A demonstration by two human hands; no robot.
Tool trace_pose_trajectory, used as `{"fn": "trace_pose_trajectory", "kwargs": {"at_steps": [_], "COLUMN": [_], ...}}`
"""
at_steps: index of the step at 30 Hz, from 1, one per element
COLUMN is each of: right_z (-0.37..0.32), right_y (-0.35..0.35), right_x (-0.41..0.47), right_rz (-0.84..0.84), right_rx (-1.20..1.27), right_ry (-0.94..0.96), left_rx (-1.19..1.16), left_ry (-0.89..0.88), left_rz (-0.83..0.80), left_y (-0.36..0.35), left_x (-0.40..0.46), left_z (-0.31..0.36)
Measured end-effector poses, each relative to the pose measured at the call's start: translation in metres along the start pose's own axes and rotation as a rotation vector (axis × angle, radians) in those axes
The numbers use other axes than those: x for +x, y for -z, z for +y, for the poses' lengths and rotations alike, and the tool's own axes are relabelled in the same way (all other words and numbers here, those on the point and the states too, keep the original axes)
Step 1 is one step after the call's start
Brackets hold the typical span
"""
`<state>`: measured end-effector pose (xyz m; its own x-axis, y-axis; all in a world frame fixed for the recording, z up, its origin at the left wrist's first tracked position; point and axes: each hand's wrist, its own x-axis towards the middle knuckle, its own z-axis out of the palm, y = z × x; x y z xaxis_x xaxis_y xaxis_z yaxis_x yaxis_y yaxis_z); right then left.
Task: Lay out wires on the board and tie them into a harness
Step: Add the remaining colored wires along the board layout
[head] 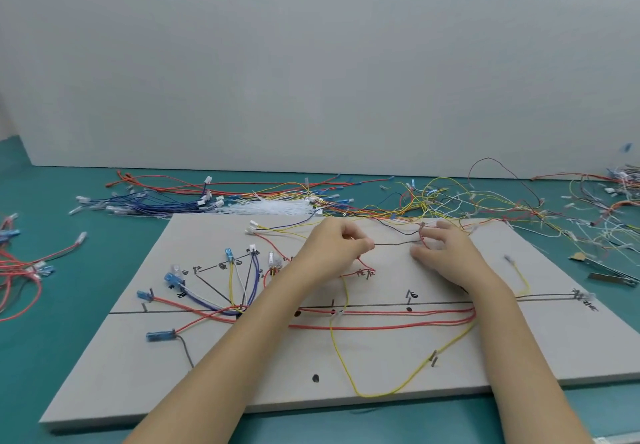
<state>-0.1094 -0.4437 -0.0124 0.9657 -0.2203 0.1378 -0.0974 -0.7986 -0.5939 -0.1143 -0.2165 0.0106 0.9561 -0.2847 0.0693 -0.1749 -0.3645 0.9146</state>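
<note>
Both hands work over the far middle of the board (346, 357), with a dark wire (394, 243) stretched between them. The left hand (332, 253) has its fingers curled and pinches one end of that wire at the fingertips; the right hand (446, 256) takes the other end near a reddish terminal (422, 227), thumb and forefinger closing on it while the remaining fingers spread loosely. Held taut this way, the wire is probably being straightened so it can be laid along a marked route.

The board lies flat on the green surface (86, 242), close to the person, so the drawn lines and pegs guide each run. Red wires (381, 319) already follow the long horizontal line; a yellow wire (398, 384) loops toward the near edge, and blue connectors (159, 335) sit at the left branch ends — placed to match the handwritten labels. Loose wire stock (467, 201) and a bunch of white ties (273, 207) lie just beyond the far edge, within reach for later steps.

Limits of observation — the forearms cover part of the central trunk line and the wires crossing it. The labels are too small to read. The right hand's exact grip is partly masked by its own fingers. A metal tool (609, 275) at the right edge is cut off and cannot be identified. No ties are visibly fitted yet.
</note>
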Motion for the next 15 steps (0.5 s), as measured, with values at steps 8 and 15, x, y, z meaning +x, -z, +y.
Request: {"fn": "trace_pose_trajectory", "kwargs": {"at_steps": [8, 15], "right_z": [0.004, 0.008], "right_y": [0.011, 0.02], "right_x": [0.006, 0.003], "right_rz": [-0.106, -0.117], "right_rx": [0.025, 0.081], "right_ry": [-0.004, -0.024], "left_rx": [0.081, -0.072], "left_ry": [-0.067, -0.015], "left_rz": [-0.072, 0.054], "left_y": [-0.001, 0.015], "left_x": [-0.016, -0.022], "left_z": [-0.007, -0.01]}}
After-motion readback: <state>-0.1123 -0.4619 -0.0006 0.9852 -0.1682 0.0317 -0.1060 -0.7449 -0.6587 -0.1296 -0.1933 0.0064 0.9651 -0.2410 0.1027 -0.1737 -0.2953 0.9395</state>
